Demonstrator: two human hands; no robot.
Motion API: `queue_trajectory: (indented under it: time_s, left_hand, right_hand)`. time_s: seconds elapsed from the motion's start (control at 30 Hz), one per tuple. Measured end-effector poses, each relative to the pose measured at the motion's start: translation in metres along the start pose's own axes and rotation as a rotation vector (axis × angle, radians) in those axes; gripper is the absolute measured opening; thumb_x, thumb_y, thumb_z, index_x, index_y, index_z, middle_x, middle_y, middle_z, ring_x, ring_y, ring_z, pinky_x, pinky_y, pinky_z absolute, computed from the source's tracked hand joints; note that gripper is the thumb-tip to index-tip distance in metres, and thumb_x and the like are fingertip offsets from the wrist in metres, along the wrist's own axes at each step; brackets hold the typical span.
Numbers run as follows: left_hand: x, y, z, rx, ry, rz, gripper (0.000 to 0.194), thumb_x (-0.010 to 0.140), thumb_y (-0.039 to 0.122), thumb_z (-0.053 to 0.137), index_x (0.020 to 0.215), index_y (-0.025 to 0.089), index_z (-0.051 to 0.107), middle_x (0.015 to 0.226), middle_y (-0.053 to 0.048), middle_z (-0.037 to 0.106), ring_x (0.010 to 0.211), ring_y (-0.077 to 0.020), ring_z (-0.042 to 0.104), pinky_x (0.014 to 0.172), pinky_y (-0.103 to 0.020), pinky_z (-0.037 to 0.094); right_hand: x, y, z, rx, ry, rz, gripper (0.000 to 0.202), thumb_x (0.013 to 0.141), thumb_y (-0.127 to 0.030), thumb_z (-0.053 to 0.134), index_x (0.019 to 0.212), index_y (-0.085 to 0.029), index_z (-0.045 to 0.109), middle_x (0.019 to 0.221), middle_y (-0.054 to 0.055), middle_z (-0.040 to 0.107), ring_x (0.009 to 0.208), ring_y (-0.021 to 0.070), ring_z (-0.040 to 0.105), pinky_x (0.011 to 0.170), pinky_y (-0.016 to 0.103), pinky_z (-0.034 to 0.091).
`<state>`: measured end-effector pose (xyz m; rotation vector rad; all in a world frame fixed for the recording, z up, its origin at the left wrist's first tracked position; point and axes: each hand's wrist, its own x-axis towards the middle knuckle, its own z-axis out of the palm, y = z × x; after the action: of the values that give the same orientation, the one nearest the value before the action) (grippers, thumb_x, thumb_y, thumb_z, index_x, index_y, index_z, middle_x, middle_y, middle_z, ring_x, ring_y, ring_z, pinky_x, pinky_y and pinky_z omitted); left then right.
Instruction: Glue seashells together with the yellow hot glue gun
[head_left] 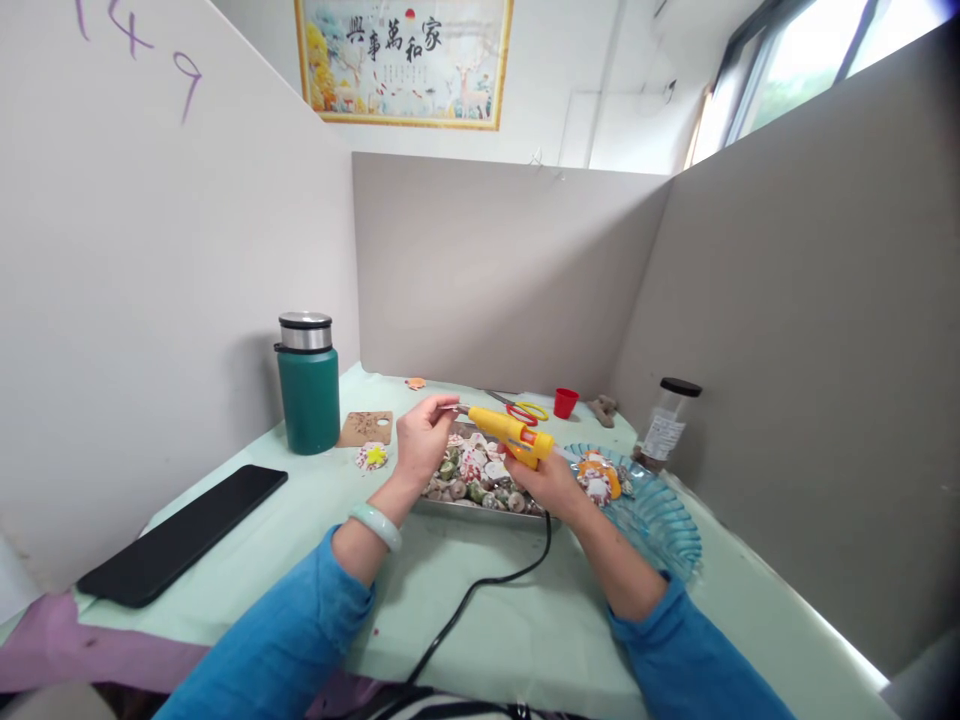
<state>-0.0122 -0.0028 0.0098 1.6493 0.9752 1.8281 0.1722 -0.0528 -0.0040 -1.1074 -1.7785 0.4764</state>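
Note:
My right hand [546, 482] is wrapped round the handle of a yellow glue gun [508, 430], whose nozzle points left. At that nozzle's tip, the fingers of my left hand [426, 436] are pinched on a small, thin, pale piece, too small to make out. Beneath both hands lies a metal tray [480, 512] full of shells, some whitish with red marks, others green or brown. A black cord runs from the gun toward the front edge.
A green bottle [309, 390], a black slab [184, 535], a cork board [366, 428] and a shell flower [371, 456] are left. Behind are scissors [525, 412] and a red cup [565, 403]. Right are a blue plate [667, 525] and a jar [669, 420]. Partitions surround the table.

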Motion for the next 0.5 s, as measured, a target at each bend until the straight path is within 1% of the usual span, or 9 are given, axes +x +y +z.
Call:
queue_trajectory:
  time_s: [0.1, 0.2, 0.37, 0.43, 0.5]
  left_hand:
    - [0.0003, 0.0003, -0.0012, -0.001, 0.021, 0.006, 0.018, 0.074, 0.022, 0.064, 0.09, 0.02, 0.07, 0.087, -0.004, 0.072, 0.081, -0.0183, 0.066, 0.076, -0.027, 0.048]
    - [0.001, -0.0004, -0.0012, -0.028, 0.021, -0.014, 0.018, 0.073, 0.023, 0.064, 0.09, 0.02, 0.07, 0.086, -0.004, 0.072, 0.082, -0.018, 0.066, 0.077, -0.027, 0.048]
    - [0.0028, -0.0012, 0.0024, -0.226, -0.021, -0.135, 0.02, 0.069, 0.027, 0.069, 0.086, 0.017, 0.068, 0.081, -0.005, 0.071, 0.078, -0.0171, 0.066, 0.075, -0.028, 0.051]
    - [0.003, -0.0001, 0.0039, -0.299, -0.044, -0.189, 0.024, 0.066, 0.029, 0.071, 0.085, 0.015, 0.065, 0.079, -0.004, 0.07, 0.073, -0.0164, 0.067, 0.071, -0.028, 0.052]
    - [0.0025, 0.002, 0.0045, -0.316, -0.081, -0.234, 0.028, 0.064, 0.032, 0.073, 0.084, 0.015, 0.064, 0.075, -0.002, 0.069, 0.063, -0.015, 0.065, 0.063, -0.026, 0.052]
  right_hand:
    - [0.0005, 0.0019, 0.0002, -0.005, -0.005, 0.005, 0.022, 0.072, -0.029, 0.051, 0.084, -0.018, 0.065, 0.053, -0.004, 0.049, 0.047, 0.0113, 0.045, 0.047, 0.023, 0.04]
    - [0.0012, 0.0024, -0.0007, -0.028, 0.008, -0.003, 0.022, 0.071, -0.028, 0.05, 0.084, -0.018, 0.065, 0.054, -0.003, 0.049, 0.048, 0.0118, 0.046, 0.047, 0.023, 0.04]
    - [0.002, 0.0006, -0.0027, -0.075, 0.032, -0.03, 0.021, 0.071, -0.026, 0.05, 0.084, -0.019, 0.065, 0.055, -0.002, 0.051, 0.053, 0.0135, 0.05, 0.049, 0.023, 0.041]
    - [0.002, 0.0003, -0.0029, -0.086, 0.033, -0.033, 0.021, 0.071, -0.026, 0.05, 0.084, -0.019, 0.065, 0.056, -0.002, 0.052, 0.053, 0.0132, 0.049, 0.05, 0.023, 0.041]
    - [0.002, 0.0007, -0.0028, -0.083, 0.04, -0.025, 0.019, 0.071, -0.026, 0.05, 0.082, -0.018, 0.065, 0.057, -0.002, 0.052, 0.052, 0.0125, 0.047, 0.049, 0.023, 0.041]
